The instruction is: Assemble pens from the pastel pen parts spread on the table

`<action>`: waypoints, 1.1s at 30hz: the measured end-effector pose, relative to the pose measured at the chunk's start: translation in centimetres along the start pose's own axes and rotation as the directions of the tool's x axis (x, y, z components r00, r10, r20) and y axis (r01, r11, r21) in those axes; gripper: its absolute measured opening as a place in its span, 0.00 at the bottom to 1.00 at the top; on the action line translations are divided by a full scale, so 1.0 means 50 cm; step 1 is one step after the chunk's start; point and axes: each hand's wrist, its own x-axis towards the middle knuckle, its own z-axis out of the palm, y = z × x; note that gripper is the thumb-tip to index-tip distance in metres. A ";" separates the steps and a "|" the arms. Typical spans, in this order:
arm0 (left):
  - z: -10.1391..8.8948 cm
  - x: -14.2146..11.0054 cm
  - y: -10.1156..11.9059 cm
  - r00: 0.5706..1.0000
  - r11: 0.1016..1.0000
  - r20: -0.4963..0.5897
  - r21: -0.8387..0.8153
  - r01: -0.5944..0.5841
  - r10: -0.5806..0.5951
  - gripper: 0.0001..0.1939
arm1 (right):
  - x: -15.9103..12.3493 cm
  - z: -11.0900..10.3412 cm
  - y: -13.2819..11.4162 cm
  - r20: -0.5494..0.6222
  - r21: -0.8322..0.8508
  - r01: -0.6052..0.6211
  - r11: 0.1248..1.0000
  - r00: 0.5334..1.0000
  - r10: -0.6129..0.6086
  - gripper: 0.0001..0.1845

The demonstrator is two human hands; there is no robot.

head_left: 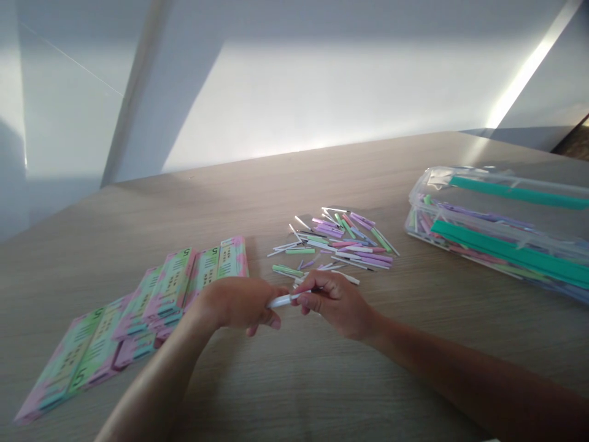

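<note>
My left hand (243, 302) is closed round a slim white pen barrel (278, 301), which sticks out past the thumb toward the right. At its other end, the thumb and fingertips of my right hand (334, 304) pinch a thin piece in line with the barrel; its dark end shows by the fingers, and whether it sits inside the barrel I cannot tell. Just beyond both hands lies a loose spread of pen parts: green tubes (300, 250), purple tubes (327, 229) and thin white refills (335, 210), some dark-tipped.
Left of my hands, pink-and-green printed packs (172, 276) marked 5 lie overlapping on the wooden table (230, 202). A clear plastic case (460, 245) with teal strips stands open at the right, holding many coloured pen parts. A white wall (322, 92) rises behind the table.
</note>
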 end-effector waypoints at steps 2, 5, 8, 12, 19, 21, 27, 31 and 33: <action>-0.001 -0.005 0.002 1.000 1.000 -0.005 0.016 0.011 -0.011 0.19 | -0.004 0.003 -0.004 0.006 -0.009 0.016 1.000 1.000 -0.016 0.11; -0.001 -0.010 0.002 1.000 1.000 -0.001 0.011 -0.007 0.007 0.19 | -0.014 0.006 -0.018 0.017 -0.118 0.105 0.987 0.995 -0.103 0.09; 0.000 -0.011 0.002 1.000 1.000 -0.005 0.005 -0.019 0.019 0.19 | -0.019 0.008 -0.027 0.008 -0.271 0.202 0.941 0.978 -0.208 0.08; 0.000 -0.012 0.005 0.999 0.999 -0.031 0.044 0.013 -0.011 0.21 | -0.014 0.010 -0.022 -0.048 -0.290 0.162 0.943 0.982 -0.184 0.09; -0.002 -0.019 0.011 0.999 0.998 -0.045 0.055 0.019 -0.017 0.23 | -0.016 0.012 -0.028 -0.029 -0.277 0.144 0.950 0.987 -0.158 0.09; -0.001 -0.019 0.011 0.999 0.999 -0.037 0.047 0.008 -0.006 0.23 | -0.019 0.014 -0.031 -0.020 -0.256 0.146 0.956 0.988 -0.156 0.09; 0.002 -0.018 0.010 0.999 0.999 -0.031 0.030 -0.015 0.015 0.21 | -0.024 0.019 -0.028 -0.028 -0.202 0.138 0.970 0.989 -0.146 0.06; 0.001 -0.021 0.008 0.999 1.000 -0.026 -0.001 -0.031 0.031 0.22 | -0.024 0.023 -0.020 0.015 -0.026 0.101 0.995 0.995 -0.101 0.11; -0.001 -0.023 0.007 1.000 1.000 -0.020 -0.010 -0.017 0.017 0.25 | -0.024 0.024 -0.014 0.052 0.064 0.052 0.997 0.997 -0.056 0.17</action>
